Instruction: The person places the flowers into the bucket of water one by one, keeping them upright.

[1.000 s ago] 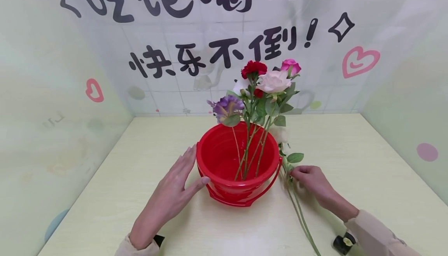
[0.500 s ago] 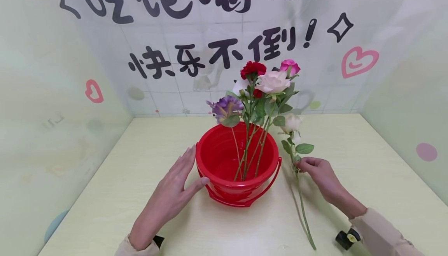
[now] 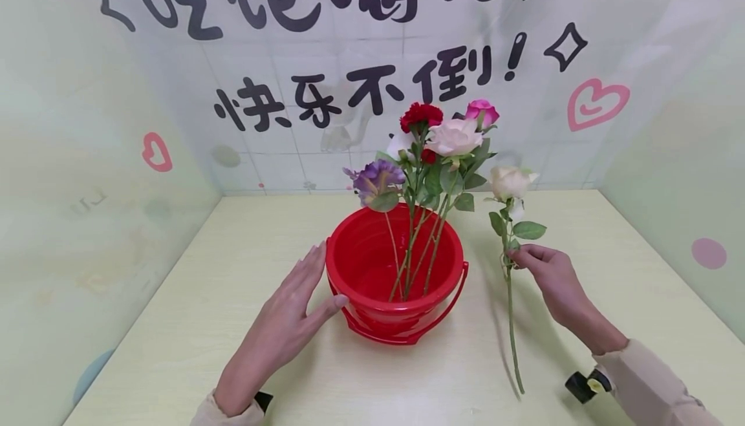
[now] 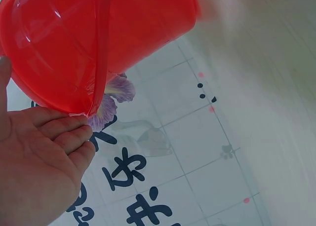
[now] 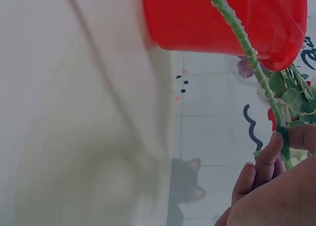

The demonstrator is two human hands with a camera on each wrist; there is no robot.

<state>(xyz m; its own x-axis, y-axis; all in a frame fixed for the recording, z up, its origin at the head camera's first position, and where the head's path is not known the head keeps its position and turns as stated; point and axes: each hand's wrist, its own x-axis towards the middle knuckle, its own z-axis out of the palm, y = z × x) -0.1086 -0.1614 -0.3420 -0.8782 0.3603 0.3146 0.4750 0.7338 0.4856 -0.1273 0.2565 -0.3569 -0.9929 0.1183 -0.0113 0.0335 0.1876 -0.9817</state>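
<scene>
A red bucket [image 3: 396,319] stands mid-table, its handle hanging down at the front. Several artificial flowers lean in it: a purple one [image 3: 377,180], a red carnation [image 3: 421,116], a pale pink rose [image 3: 455,137] and a bright pink rose [image 3: 482,111]. My left hand [image 3: 285,313] rests with straight fingers against the bucket's left side, thumb at the rim. To the right of the bucket, my right hand [image 3: 550,277] pinches the stem of a cream rose [image 3: 511,182] just below its leaves. In the right wrist view, its green stem [image 5: 242,38] crosses in front of the bucket.
The pale wooden table [image 3: 233,264] meets a white backdrop [image 3: 256,161] with black lettering behind the bucket. Printed side panels [image 3: 669,174] close in both sides. A black wrist strap piece [image 3: 582,387] shows below the right sleeve.
My right hand has lifted the cream rose and carried it right and up, away from the bucket's side. The left hand and the bucket have stayed put.
</scene>
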